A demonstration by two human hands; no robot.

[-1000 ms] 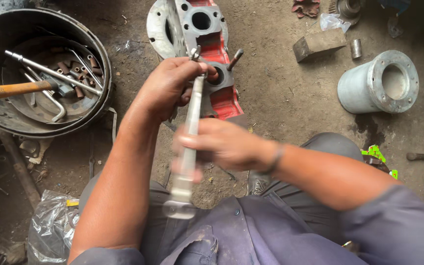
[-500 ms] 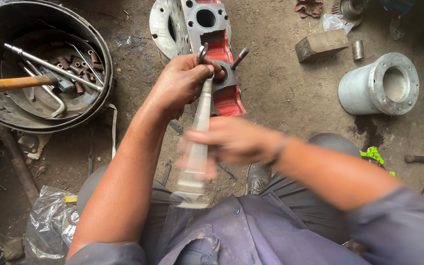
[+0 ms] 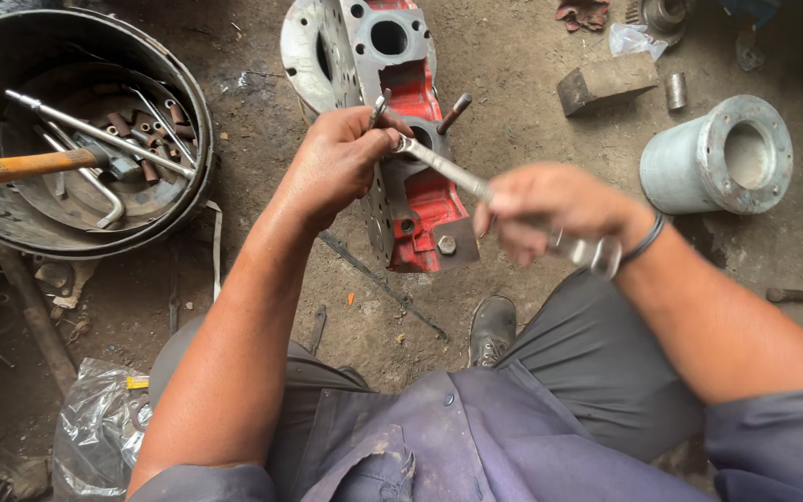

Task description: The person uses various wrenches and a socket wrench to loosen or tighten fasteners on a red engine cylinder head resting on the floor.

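Nearest, a grey-blue work garment [image 3: 476, 437] and grey trousers fill the bottom edge, with one dark worn leather shoe [image 3: 492, 327] planted on the dirt floor [image 3: 532, 112]. At lower left a crumpled clear plastic bag [image 3: 95, 432] lies partly cut off; what it holds is hard to make out.

Higher up, the right hand [image 3: 550, 206] is blurred. Its grip is closed around the lower end of a long silver metal wrench [image 3: 448, 169], whose handle end pokes out past the fingers at the wrist side, beside a dark band [image 3: 648, 240] on the wrist. The wrench runs up and left from that grip to the left hand [image 3: 341, 163], which is curled shut over its head and over a threaded metal stud [image 3: 378, 107] rising from a red and grey cast engine block [image 3: 415, 195]. The wrench head itself is hidden beneath the left fingers. A second stud [image 3: 454, 112] stands free just beside that hand.

To the left sits a large round dark metal basin [image 3: 188, 112]. Inside lie a wooden-handled hammer [image 3: 20, 169], a long steel bar wrench [image 3: 95, 130], a bent steel rod [image 3: 104, 191] and small rusty bolts [image 3: 137, 125].

Further right stand a grey flanged metal cylinder sleeve [image 3: 713, 158] and a rusty rectangular metal block [image 3: 606, 82]. The block's top is cut off by the upper edge.
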